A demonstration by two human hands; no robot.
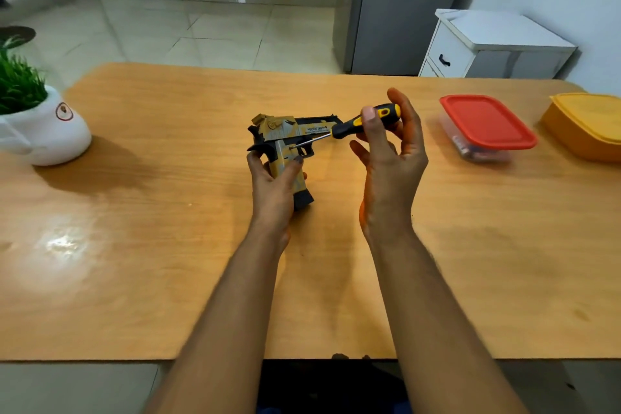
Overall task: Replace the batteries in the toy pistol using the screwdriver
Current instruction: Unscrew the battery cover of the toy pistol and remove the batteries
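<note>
**Screwdriver tip set against the toy pistol's grip**

Wood-grain tabletop [168,245] fills most of the view, with pale floor tiles and a white drawer cabinet [470,51] beyond its far edge.

Near the middle of the table, the toy pistol [285,138], tan and black, stands with its grip wrapped by the fingers of the left hand [274,188], barrel pointing toward the right hand. The fingers are closed around the grip, the thumb lying across its near face. Just above that thumb, the metal tip of the screwdriver [356,124] touches the side of the pistol.

The right hand [389,158] pinches the black-and-yellow handle between thumb and fingertips, the lower fingers loosely spread.

Beyond the right hand's knuckles sits a clear container with a red lid [487,121], then a yellow lidded container [588,124]. Well off past the left hand stands a white potted plant [40,121].
</note>
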